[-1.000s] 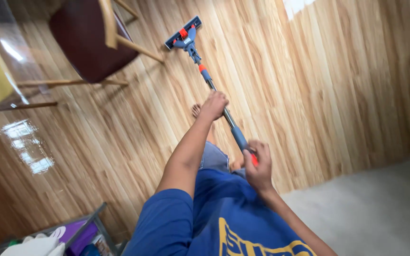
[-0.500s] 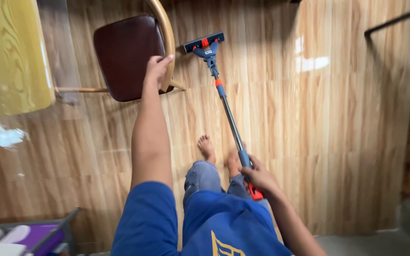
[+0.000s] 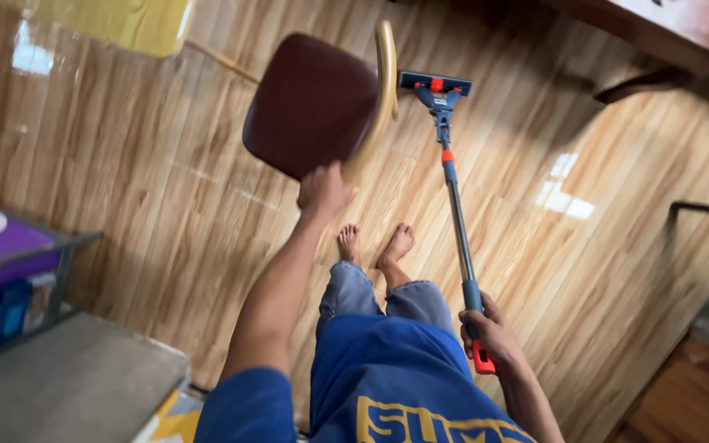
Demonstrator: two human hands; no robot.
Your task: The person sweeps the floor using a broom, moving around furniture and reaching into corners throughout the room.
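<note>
My left hand (image 3: 322,190) grips the curved wooden backrest of a chair (image 3: 313,102) with a dark maroon seat, which stands ahead of my bare feet on the wooden floor. My right hand (image 3: 492,332) is closed around the blue and orange grip of a flat mop (image 3: 453,189). The mop's metal pole runs forward from that hand. Its blue head (image 3: 434,83) lies flat on the floor just right of the chair.
A yellow table (image 3: 116,20) edge shows at the top left. A grey rack (image 3: 18,271) with purple, blue and white items stands at the left, above a grey mat (image 3: 59,385). Dark furniture (image 3: 658,33) sits top right, a black metal bar (image 3: 699,209) at the right.
My left hand let go of the mop pole, reached to the chair's backrest and took hold of it. The view has swung, and the chair now sits nearer the mop head.
</note>
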